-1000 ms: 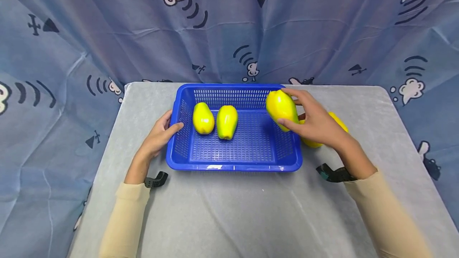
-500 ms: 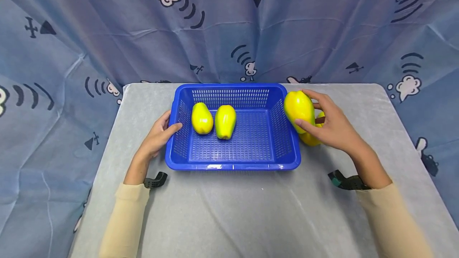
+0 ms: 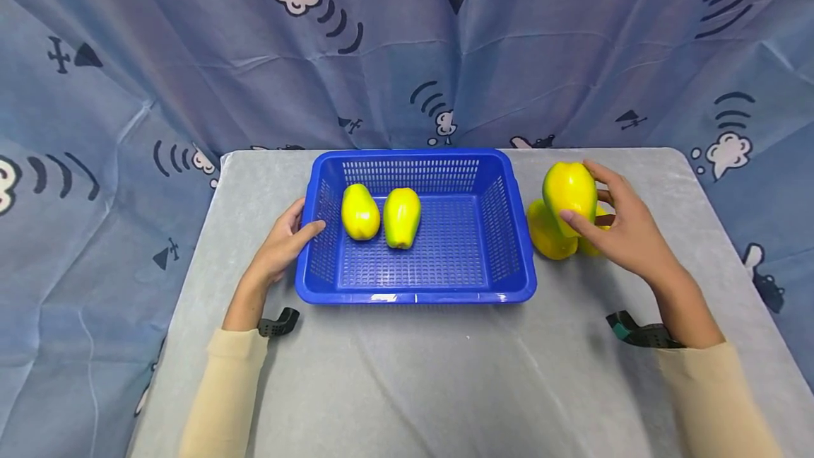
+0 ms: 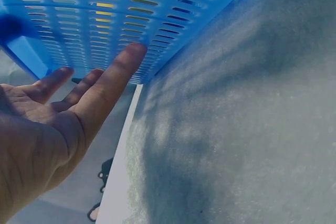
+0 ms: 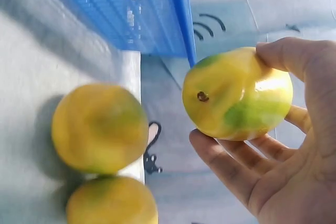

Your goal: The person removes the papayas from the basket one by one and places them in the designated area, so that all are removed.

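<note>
My right hand (image 3: 626, 232) holds a yellow-green papaya (image 3: 570, 193) raised above the table, right of the blue plastic basket (image 3: 416, 297). In the right wrist view the thumb lies on one side of this papaya (image 5: 236, 95) and the fingertips on the other. Below it, a papaya (image 5: 100, 127) and a second papaya (image 5: 113, 203) rest on the table, side by side. My left hand (image 3: 286, 239) holds the basket's left side, thumb over the rim and fingers along the outer wall. Inside the basket lie a papaya (image 3: 360, 213) and another papaya (image 3: 402, 218), both in its left half.
A grey cloth covers the table (image 3: 407, 380). Behind it and at its left hangs a blue patterned curtain (image 3: 381, 41). Each wrist wears a black strap mount, one of them the right strap (image 3: 642, 333).
My right hand has carried the papaya from over the basket's right end out to the right, uncovering the papayas on the table there. The left hand stays on the basket.
</note>
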The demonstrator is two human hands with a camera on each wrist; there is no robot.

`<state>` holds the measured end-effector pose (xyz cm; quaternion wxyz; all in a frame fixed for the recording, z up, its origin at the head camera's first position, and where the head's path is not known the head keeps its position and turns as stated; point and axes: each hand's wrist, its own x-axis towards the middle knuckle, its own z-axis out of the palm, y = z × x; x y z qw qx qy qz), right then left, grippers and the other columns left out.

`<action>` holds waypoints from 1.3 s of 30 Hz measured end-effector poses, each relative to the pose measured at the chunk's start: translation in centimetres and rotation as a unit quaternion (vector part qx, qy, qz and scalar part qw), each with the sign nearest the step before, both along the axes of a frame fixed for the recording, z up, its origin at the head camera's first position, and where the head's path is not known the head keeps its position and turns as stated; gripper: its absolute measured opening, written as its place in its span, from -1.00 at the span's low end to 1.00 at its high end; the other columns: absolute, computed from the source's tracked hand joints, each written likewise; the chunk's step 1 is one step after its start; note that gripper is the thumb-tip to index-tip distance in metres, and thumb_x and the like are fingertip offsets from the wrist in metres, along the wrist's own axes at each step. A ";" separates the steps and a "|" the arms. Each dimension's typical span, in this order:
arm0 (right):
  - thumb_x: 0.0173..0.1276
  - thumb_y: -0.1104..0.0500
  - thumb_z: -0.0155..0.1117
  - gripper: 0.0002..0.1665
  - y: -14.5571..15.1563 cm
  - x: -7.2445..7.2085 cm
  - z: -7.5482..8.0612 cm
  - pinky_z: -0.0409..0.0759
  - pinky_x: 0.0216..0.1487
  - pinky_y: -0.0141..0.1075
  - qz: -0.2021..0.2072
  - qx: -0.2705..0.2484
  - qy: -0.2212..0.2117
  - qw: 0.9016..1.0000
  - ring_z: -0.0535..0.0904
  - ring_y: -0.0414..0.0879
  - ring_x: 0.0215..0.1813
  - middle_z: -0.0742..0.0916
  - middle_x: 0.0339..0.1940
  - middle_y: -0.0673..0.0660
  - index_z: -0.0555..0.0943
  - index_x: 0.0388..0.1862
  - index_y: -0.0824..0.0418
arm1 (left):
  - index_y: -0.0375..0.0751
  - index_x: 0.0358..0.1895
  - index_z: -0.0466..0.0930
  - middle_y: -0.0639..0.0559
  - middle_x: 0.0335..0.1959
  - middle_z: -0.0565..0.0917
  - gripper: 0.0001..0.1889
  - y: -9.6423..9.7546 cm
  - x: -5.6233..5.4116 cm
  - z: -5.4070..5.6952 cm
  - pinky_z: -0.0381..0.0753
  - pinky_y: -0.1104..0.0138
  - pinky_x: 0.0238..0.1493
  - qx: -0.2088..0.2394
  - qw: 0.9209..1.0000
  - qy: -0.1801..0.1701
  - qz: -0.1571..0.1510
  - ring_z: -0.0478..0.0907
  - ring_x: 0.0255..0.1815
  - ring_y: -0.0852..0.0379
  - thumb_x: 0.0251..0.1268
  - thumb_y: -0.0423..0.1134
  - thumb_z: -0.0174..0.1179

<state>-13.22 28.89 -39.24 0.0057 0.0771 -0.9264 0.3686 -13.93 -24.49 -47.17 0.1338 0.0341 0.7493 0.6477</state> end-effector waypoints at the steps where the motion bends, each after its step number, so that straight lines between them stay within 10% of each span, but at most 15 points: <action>1: 0.46 0.10 0.44 0.09 0.4 0.0 -0.1 0.32 -0.09 -0.84 -0.006 0.000 0.001 1.000 0.42 0.56 0.41 0.29 0.68 0.40 0.03 0.78 0.03 | -0.20 0.70 0.06 -0.30 0.60 0.37 -0.29 0.0 0.0 0.0 0.78 0.32 0.14 0.001 1.000 -0.001 0.000 0.51 0.42 -0.26 0.59 -0.25 0.07; 39: 0.53 0.08 0.32 -0.04 9.5 -0.8 -2.6 0.18 -0.28 -0.92 -0.098 0.050 0.009 0.994 0.32 0.74 0.37 0.32 0.49 0.62 0.09 0.76 0.12 | -0.22 0.69 0.07 -0.34 0.55 0.39 -0.30 -0.2 0.0 -0.3 0.78 0.38 0.07 0.006 1.000 -0.007 0.002 0.57 0.30 -0.10 0.59 -0.27 0.07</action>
